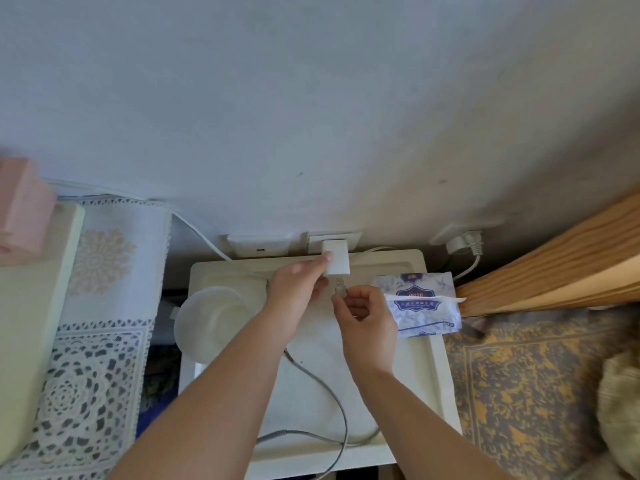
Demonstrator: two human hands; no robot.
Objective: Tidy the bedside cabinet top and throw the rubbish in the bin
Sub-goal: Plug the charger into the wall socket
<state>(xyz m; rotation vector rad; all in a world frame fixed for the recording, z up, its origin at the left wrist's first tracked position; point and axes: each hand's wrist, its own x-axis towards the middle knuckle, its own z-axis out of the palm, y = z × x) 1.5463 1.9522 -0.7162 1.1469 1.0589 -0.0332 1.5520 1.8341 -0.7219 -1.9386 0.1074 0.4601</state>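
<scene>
On the white bedside cabinet top (426,372), the counter here, both hands work near the back edge, close to the wall. The left hand (294,292) has its grip closed on a white, block-shaped charger plug (337,263), thumb on the near face; the block sits in or against the white wall socket plate (351,241), though which of the two cannot be told. Its long axis runs from the wall toward the person.

The right hand (363,323) pinches the metal USB connector (340,285) of a grey cable (332,393) between thumb and forefinger. The connector stands along the same line as the charger, its open metal tip pointing up at the charger's underside, just below it and apart by a small gap. The connector pokes out above the right grip; the cable trails back under the hand, loops across the counter and drops over the front edge.

A blue-and-white soft pack of tissues (420,304) lies at the counter's right edge, just beside the right hand. A round white plate-like lid (207,323) overhangs the left edge.
</scene>
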